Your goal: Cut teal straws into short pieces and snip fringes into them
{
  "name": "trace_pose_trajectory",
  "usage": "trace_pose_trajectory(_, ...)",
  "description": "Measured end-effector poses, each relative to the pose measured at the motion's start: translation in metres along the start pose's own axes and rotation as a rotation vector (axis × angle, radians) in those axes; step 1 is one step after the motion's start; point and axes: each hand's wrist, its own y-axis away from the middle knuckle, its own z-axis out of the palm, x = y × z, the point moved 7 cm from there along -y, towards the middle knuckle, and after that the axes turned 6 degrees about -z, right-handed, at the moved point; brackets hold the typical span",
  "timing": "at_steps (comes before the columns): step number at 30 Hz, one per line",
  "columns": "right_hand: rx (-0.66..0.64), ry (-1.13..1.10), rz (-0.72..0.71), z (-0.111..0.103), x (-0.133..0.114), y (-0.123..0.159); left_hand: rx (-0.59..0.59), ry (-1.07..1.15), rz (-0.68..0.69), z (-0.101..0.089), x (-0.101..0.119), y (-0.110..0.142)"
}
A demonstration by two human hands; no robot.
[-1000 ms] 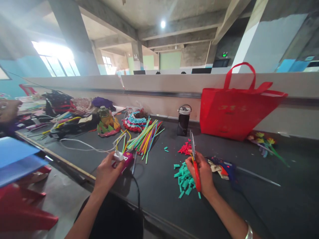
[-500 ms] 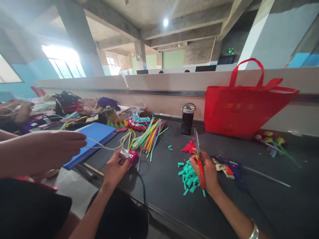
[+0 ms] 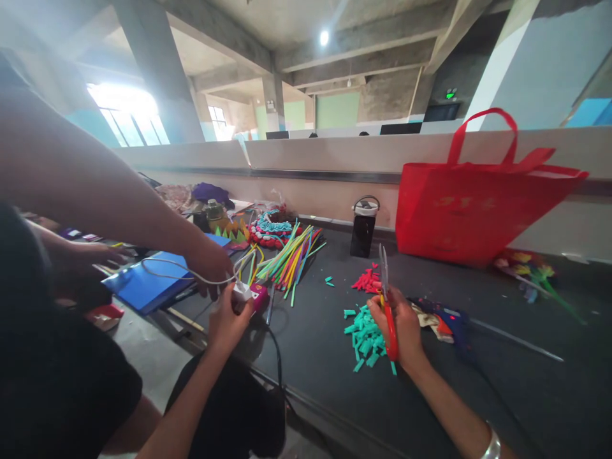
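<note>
My left hand (image 3: 228, 324) pinches a white charger plug (image 3: 242, 291) with a pale cable. The plug is at the end of a magenta power strip (image 3: 260, 297) near the table's front edge; whether it is fully seated I cannot tell. In my right hand (image 3: 404, 325) are scissors with red-orange handles (image 3: 391, 331), blades pointing up and away. Beneath and beside that hand lies a pile of cut teal pieces (image 3: 367, 338), with a smaller red pile (image 3: 367, 280) behind. Another person's hand (image 3: 209, 262) reaches over the cable beside my left hand.
Colourful thin strips (image 3: 289, 258) lie in a bundle behind the power strip. A blue glue gun (image 3: 454, 322) rests right of my right hand. Farther back stand a phone (image 3: 362, 236) and a red bag (image 3: 459, 210). A blue folder (image 3: 148, 284) lies left.
The other person's arm has swung in from the left, its hand now near the plug and power strip. My left hand stays on the plug; my right hand still holds the scissors.
</note>
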Motion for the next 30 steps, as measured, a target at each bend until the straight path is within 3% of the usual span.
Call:
trace_pose_trajectory(8,-0.009,-0.092,0.008,0.001,-0.002,0.002,-0.077,0.087,-0.031,0.0,-0.001,0.005)
trace_pose_trajectory(16,-0.015,-0.046,0.0,-0.001,-0.005,0.0,-0.019,0.051,-0.105,-0.001,0.005,-0.001)
trace_pose_trajectory(21,0.006,-0.052,0.015,-0.003,-0.006,0.0,0.064,-0.003,-0.025,0.0,0.01,-0.004)
trace_pose_trajectory(30,-0.001,-0.095,0.051,0.003,0.007,0.002,0.097,-0.13,0.044,0.006,0.006,-0.003)
